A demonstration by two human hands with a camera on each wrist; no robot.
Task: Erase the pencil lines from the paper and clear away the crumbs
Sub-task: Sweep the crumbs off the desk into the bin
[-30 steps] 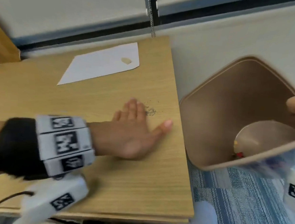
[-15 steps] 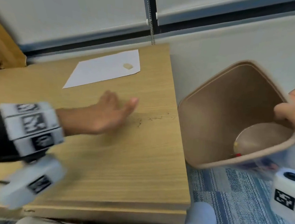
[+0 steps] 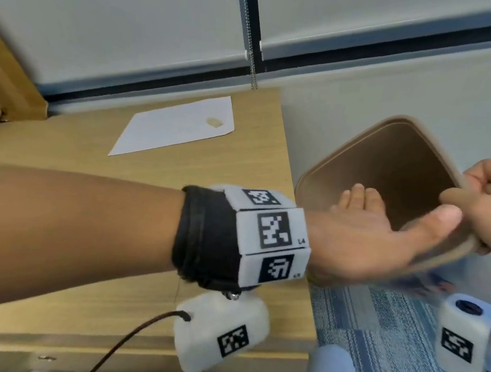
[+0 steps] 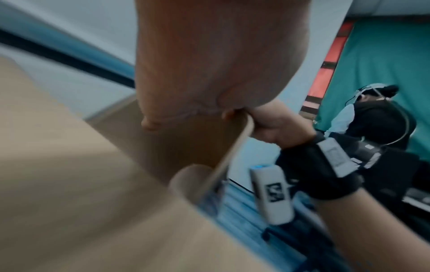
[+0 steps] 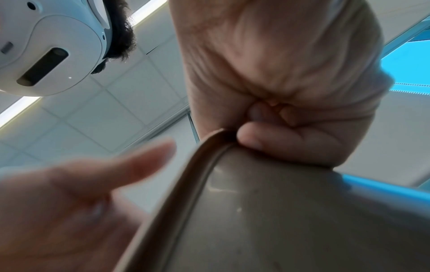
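Moved: left hand point(image 3: 363, 239), fingers flat, swept off the desk point(image 3: 240, 167) over the bin point(image 3: 401, 168).
Right hand point(image 3: 483, 204): clamped on bin rim.
Meaning: crumbs likely binned.

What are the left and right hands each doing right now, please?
Left hand: open, fingers straight, reaching over the bin mouth, holding nothing.
Right hand: gripping the bin's rim.

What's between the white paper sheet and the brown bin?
Head view: only bare wooden desk and its edge separate the white paper sheet from the brown bin.
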